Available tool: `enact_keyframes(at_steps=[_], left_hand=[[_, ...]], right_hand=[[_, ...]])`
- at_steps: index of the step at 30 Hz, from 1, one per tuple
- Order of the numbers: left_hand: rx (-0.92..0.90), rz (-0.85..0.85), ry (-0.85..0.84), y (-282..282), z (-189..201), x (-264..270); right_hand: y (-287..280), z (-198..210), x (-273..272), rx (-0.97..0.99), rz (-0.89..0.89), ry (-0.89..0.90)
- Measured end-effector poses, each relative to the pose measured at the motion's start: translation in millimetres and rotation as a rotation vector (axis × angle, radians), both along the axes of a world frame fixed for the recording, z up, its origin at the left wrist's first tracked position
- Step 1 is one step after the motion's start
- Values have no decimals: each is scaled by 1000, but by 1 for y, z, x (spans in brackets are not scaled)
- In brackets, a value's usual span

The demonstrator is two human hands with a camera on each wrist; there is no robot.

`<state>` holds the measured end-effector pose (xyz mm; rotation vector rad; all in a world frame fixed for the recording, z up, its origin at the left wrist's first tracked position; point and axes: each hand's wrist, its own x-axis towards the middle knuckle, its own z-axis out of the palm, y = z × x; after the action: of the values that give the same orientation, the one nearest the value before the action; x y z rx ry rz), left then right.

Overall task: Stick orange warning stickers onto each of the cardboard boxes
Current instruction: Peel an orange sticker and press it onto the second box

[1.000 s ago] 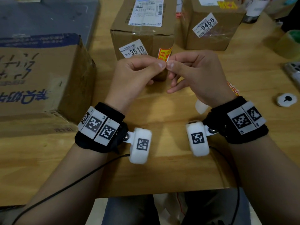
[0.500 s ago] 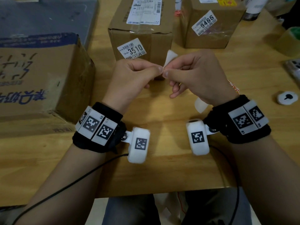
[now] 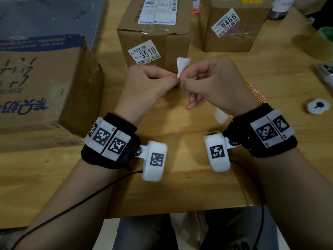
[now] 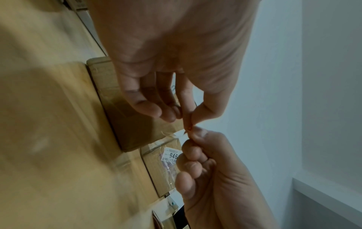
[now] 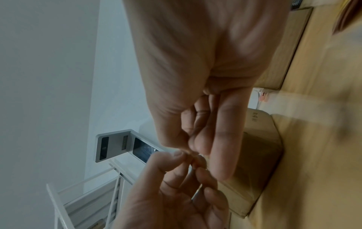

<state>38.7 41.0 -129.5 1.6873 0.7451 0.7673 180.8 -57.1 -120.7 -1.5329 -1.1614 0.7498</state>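
Note:
Both hands meet in front of the cardboard box labelled 3510 and pinch one small sticker between thumb and forefinger. Its white side faces me and it stands up above the fingertips. My left hand holds its lower left edge, my right hand its lower right. In the left wrist view an orange sliver of the sticker shows at the pinch. A second box labelled 9466 stands behind on the right, and a large printed box on the left. More orange stickers lie by my right wrist.
A loose white backing piece lies under my right wrist. A tape roll, a keypad device and a small round white item sit at the right. The wooden table has its front edge near my lap.
The sticker has turned: its orange printed face showed one second ago, now only the white side faces me and stands taller. Both hands keep their pinch and have barely shifted.

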Motion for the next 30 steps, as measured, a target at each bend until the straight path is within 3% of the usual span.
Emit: enact_keyframes(at_steps=[30], left_hand=[[-24, 6, 2, -2, 0, 1]], right_hand=[[1, 0, -2, 6, -30, 25]])
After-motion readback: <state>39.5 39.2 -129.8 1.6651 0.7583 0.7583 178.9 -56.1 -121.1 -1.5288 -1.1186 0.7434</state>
